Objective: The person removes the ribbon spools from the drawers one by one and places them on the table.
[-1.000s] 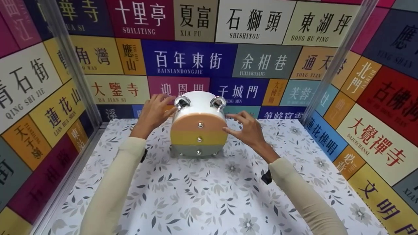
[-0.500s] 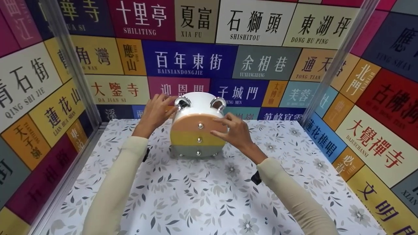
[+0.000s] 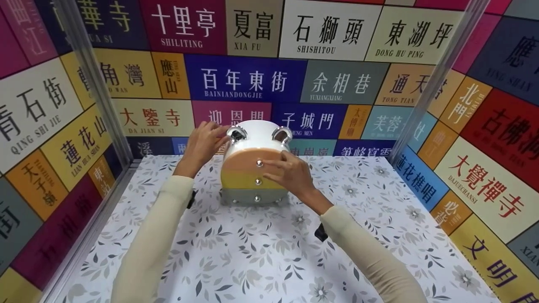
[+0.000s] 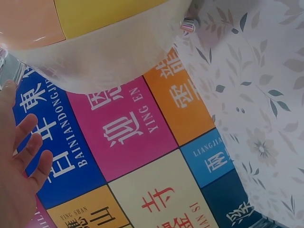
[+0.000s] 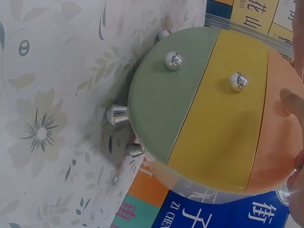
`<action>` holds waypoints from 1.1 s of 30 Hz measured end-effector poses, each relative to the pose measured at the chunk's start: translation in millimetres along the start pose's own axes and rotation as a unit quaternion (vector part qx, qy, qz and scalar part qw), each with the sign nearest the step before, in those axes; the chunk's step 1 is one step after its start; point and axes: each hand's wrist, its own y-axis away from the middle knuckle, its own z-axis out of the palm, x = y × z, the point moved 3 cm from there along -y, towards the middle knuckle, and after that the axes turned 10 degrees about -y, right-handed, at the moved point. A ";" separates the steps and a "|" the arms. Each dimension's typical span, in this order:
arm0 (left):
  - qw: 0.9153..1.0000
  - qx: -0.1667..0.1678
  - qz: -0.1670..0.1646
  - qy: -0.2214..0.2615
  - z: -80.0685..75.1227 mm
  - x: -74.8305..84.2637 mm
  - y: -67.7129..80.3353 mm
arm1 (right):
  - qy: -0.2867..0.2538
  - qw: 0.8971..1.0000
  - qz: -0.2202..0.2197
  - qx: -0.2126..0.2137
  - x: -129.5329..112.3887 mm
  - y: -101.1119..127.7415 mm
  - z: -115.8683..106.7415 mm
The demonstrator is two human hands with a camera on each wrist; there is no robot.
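Observation:
A small rounded drawer box (image 3: 242, 162) stands on the table, with a white body and orange, yellow and green drawer fronts. Each front carries a round silver knob, and silver ring-shaped ears sit on top. My left hand (image 3: 204, 141) pinches the left ear (image 3: 237, 134) between thumb and index finger; its other fingers are off the box, seen in the left wrist view. My right hand (image 3: 292, 172) is at the orange drawer front (image 5: 278, 137), fingertips beside the top knob (image 3: 259, 163). In the right wrist view a finger covers that knob.
White floral cloth (image 3: 252, 252) covers the table. Panels with colourful printed signs (image 3: 244, 78) rise behind and on both sides, with clear corner strips (image 3: 438, 75) between them. The box stands near the back panel on short silver feet (image 5: 118, 115).
My right hand has moved left from beside the box to the front of the orange drawer, its fingertips now at the top knob. My left hand has stayed at the left ear.

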 end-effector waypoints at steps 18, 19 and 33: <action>0.999 -0.005 -0.015 0.028 -0.6 -1.1 -1.0 | -0.007 0.999 0.012 0.035 2.0 -7.8 14.6; 0.999 -0.005 -0.015 0.028 -0.3 -1.4 -0.9 | -0.009 0.999 0.014 0.039 2.1 -7.9 15.1; 1.000 -0.007 -0.020 0.023 -1.6 -0.2 -0.1 | 0.033 0.996 -0.039 0.078 2.6 -12.0 18.6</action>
